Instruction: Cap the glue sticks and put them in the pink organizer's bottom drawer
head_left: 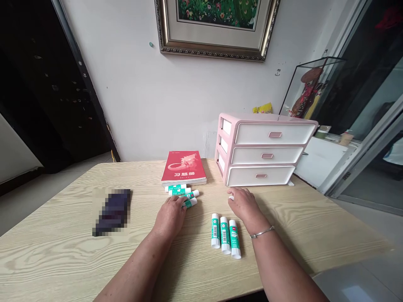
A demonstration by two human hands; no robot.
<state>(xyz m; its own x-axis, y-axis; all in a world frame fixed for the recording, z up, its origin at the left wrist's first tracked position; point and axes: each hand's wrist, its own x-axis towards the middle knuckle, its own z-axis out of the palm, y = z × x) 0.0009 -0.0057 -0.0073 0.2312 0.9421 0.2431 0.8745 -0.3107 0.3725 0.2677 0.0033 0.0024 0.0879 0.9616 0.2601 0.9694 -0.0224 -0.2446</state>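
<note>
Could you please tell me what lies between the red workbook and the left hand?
The head view shows green-and-white glue sticks there, the nearest touching the left hand.

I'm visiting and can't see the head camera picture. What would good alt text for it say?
Two bare hands rest on a light wood table: the left hand touches a heap of glue sticks, and the right hand is near three more glue sticks lying side by side. Behind them stand a red book and a pink drawer unit.

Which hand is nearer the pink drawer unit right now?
Right. The right hand rests just in front of the pink drawer unit; the left hand lies farther left, at a cluster of glue sticks.
</note>
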